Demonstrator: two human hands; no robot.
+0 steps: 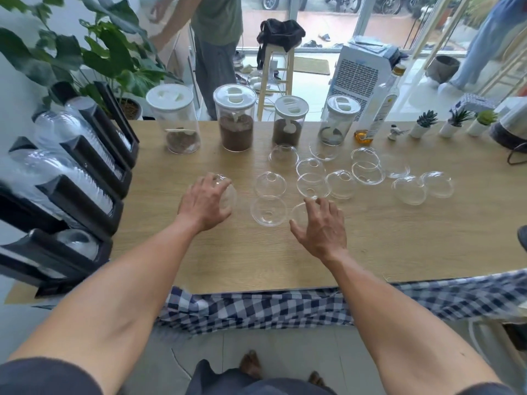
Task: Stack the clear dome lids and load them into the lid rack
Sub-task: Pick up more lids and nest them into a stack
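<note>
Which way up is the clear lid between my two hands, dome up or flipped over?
Flipped over. The lid lies rim up on the table, its small hole low in the middle like a bowl.

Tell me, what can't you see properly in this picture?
Head view only:
- Dome lid under the left hand: mostly covered by the fingers.
- Lid at the right hand: partly hidden; contact unclear.
- Lid rack: cut off by the left edge, its stacks blurred.
- Bottle label: too small.
</note>
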